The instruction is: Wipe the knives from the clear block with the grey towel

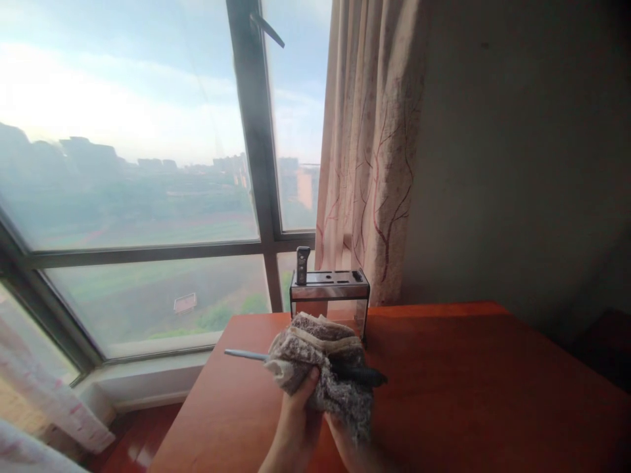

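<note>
A bunched grey-and-white fluffy cloth (340, 394) with a beige edge is held over the table, wrapped round a sharpening steel. The steel's thin grey rod (244, 354) sticks out to the left, and its black ribbed handle (365, 376) shows on the right. My left hand (302, 397) is closed on the cloth from below, its thumb lying across the front. Just to the right, my right hand (338, 427) reaches up beneath the cloth. The cloth covers its fingers, so their grip is hidden, as is the middle of the steel.
Behind the cloth, a knife block (330, 289) with a slotted top stands at the far edge of the reddish wooden table (444, 394). One black-handled knife (302, 266) is upright in it. Window panes (148, 197) lie beyond, with a patterned curtain (374, 144).
</note>
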Available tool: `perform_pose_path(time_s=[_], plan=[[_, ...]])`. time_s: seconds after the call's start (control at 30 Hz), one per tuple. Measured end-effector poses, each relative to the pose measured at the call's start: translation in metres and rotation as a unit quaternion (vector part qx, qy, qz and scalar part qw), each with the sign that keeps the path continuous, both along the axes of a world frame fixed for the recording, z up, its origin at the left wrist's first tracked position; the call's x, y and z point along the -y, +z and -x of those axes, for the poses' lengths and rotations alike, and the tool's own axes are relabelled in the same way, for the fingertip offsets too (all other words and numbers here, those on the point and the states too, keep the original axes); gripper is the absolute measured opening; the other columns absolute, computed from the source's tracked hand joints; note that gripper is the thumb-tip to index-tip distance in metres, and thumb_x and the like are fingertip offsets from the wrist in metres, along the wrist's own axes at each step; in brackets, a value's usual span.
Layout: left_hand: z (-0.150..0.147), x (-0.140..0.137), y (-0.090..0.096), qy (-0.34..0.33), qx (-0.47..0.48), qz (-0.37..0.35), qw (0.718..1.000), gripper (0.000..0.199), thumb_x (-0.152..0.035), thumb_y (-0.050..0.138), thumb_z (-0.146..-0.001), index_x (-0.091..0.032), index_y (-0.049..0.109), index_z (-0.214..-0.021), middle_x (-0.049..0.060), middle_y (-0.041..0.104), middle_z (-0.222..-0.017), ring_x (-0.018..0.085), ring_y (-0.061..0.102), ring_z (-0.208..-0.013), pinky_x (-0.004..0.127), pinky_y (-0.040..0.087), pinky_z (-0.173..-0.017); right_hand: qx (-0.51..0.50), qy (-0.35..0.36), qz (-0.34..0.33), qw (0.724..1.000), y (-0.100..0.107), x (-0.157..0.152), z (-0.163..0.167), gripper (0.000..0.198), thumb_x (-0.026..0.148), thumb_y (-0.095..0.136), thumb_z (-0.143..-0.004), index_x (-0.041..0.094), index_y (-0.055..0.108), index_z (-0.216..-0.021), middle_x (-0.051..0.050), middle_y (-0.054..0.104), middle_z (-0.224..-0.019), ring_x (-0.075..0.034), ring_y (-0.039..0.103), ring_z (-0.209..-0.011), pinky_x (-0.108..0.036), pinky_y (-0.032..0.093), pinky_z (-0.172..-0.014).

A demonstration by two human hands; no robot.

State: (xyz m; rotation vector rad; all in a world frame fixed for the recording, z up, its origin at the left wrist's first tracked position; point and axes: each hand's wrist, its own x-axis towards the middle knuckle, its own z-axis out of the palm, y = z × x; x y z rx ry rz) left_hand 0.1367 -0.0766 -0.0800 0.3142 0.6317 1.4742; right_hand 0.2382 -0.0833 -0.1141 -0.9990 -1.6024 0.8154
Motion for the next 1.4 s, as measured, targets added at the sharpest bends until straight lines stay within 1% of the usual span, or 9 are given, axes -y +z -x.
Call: perform_pose_path(time_s=[0.17, 0.27, 0.37, 0.43, 0.53, 0.83, 1.03, 1.2, 1.4], plan=[[0.006, -0.002, 0.005, -0.013, -0.066, -0.088, 0.994, 0.058, -0.012, 0.079, -0.063, -0.023, 0.064, -0.118, 0.007, 0.073, -0.105, 0.03, 0.064, -0.105, 0.042, 0.044, -0.099, -0.153, 0.064, 0.048, 0.985, 0.003, -0.003, -0.002, 0.044, 0.059, 0.041, -0.091, 0.027, 0.062, -0.114, -0.007, 0.067, -0.112, -0.025, 0.063, -0.101, -0.043, 0.053, -0.082], [0.014, -0.002, 0.009, -0.043, -0.129, -0.126, 0.983, 0.06, -0.016, 0.082, -0.059, -0.019, 0.065, -0.116, 0.009, 0.073, -0.103, 0.032, 0.062, -0.106, 0.043, 0.042, -0.099, -0.401, 0.148, 0.14, 0.893, 0.009, -0.01, -0.008, 0.055, 0.073, 0.051, -0.076, 0.03, 0.068, -0.106, -0.006, 0.073, -0.103, -0.028, 0.063, -0.105, -0.047, 0.049, -0.088], [0.021, -0.003, 0.013, -0.092, -0.146, -0.151, 0.973, 0.054, -0.028, 0.078, -0.065, -0.02, 0.064, -0.116, 0.009, 0.072, -0.102, 0.03, 0.063, -0.103, 0.041, 0.044, -0.094, -0.562, 0.162, 0.207, 0.784, 0.009, -0.017, -0.023, 0.041, 0.062, 0.073, -0.066, 0.034, 0.072, -0.096, 0.0, 0.075, -0.099, -0.025, 0.063, -0.106, -0.043, 0.045, -0.096], [0.024, -0.007, 0.013, -0.112, -0.148, -0.148, 0.971, 0.044, -0.037, 0.07, -0.076, -0.022, 0.063, -0.116, 0.008, 0.071, -0.103, 0.026, 0.064, -0.097, 0.038, 0.047, -0.087, -0.612, 0.147, 0.231, 0.742, 0.008, -0.021, -0.035, 0.036, 0.057, 0.078, -0.063, 0.036, 0.073, -0.091, 0.003, 0.076, -0.098, -0.021, 0.065, -0.101, -0.038, 0.046, -0.096], [0.029, -0.015, 0.008, -0.133, -0.19, -0.118, 0.966, 0.041, -0.051, 0.061, -0.08, -0.021, 0.065, -0.108, 0.008, 0.071, -0.095, 0.021, 0.065, -0.077, 0.031, 0.049, -0.068, -0.647, 0.116, 0.24, 0.715, 0.009, -0.027, -0.052, 0.035, 0.057, 0.076, -0.065, 0.037, 0.073, -0.094, 0.005, 0.075, -0.101, -0.021, 0.067, -0.097, -0.037, 0.048, -0.093], [0.035, -0.019, 0.005, -0.21, -0.419, -0.138, 0.873, 0.045, -0.056, 0.055, -0.083, -0.013, 0.058, -0.068, 0.004, 0.061, -0.056, 0.013, 0.054, -0.05, 0.025, 0.04, -0.052, -0.664, 0.019, 0.206, 0.719, 0.018, -0.035, -0.075, 0.036, 0.061, 0.066, -0.074, 0.036, 0.071, -0.101, 0.004, 0.075, -0.102, -0.021, 0.067, -0.099, -0.04, 0.047, -0.096], [0.022, -0.012, -0.004, -0.304, -0.448, -0.162, 0.825, 0.041, -0.054, 0.061, -0.078, -0.014, 0.056, -0.076, -0.005, 0.045, -0.052, 0.008, 0.04, -0.044, 0.02, 0.028, -0.043, -0.629, 0.051, 0.241, 0.737, 0.011, -0.033, -0.07, 0.043, 0.06, 0.069, -0.071, 0.031, 0.071, -0.103, 0.0, 0.074, -0.106, -0.021, 0.065, -0.102, -0.039, 0.048, -0.095], [0.016, -0.009, -0.007, -0.291, -0.47, -0.189, 0.812, 0.037, -0.053, 0.05, -0.086, -0.017, 0.052, -0.077, -0.008, 0.032, -0.052, 0.007, 0.025, -0.044, 0.021, 0.02, -0.04, -0.591, 0.044, 0.255, 0.764, 0.008, -0.03, -0.062, 0.039, 0.044, 0.077, -0.07, 0.026, 0.071, -0.104, -0.002, 0.073, -0.107, -0.022, 0.065, -0.103, -0.039, 0.049, -0.095], [0.015, -0.006, 0.002, -0.202, -0.61, -0.282, 0.712, 0.027, -0.037, 0.049, -0.089, -0.015, 0.054, -0.073, -0.003, 0.04, -0.065, 0.011, 0.032, -0.061, 0.023, 0.025, -0.054, -0.554, -0.036, 0.282, 0.782, 0.015, -0.031, -0.064, 0.055, 0.041, 0.078, -0.069, 0.025, 0.062, -0.119, -0.003, 0.072, -0.11, -0.025, 0.064, -0.106, -0.04, 0.053, -0.089]])
